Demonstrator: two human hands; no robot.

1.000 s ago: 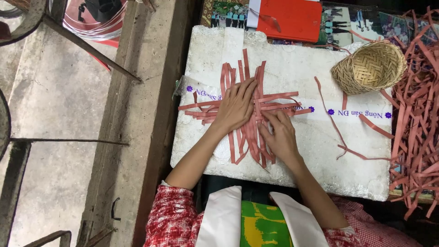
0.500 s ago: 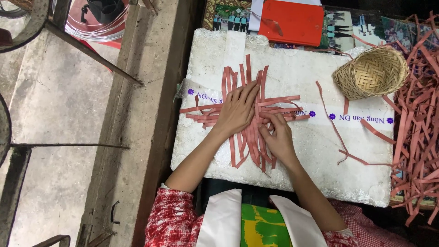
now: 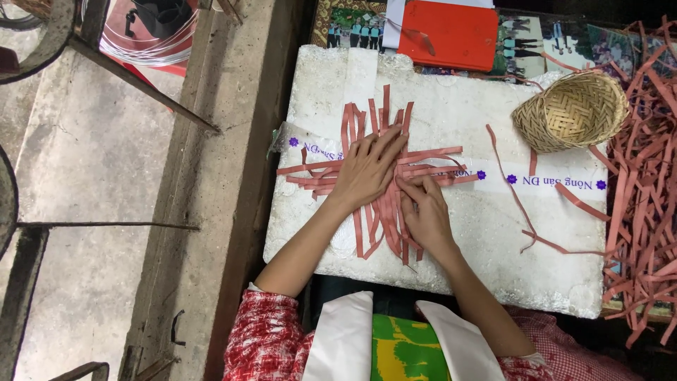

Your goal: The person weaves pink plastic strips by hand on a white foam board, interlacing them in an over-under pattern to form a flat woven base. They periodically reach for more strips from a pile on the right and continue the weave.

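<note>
1. The left hand lies flat, fingers spread, pressing down on a crossed mat of reddish-brown weaving strips at the middle of a white foam board.
2. The right hand rests just beside it on the same strips, fingertips pinched together on one strip near the crossing.
3. A small woven basket sits on the board's far right corner.
4. A loose pile of strips lies to the right, and an orange folder lies beyond the board.
</note>
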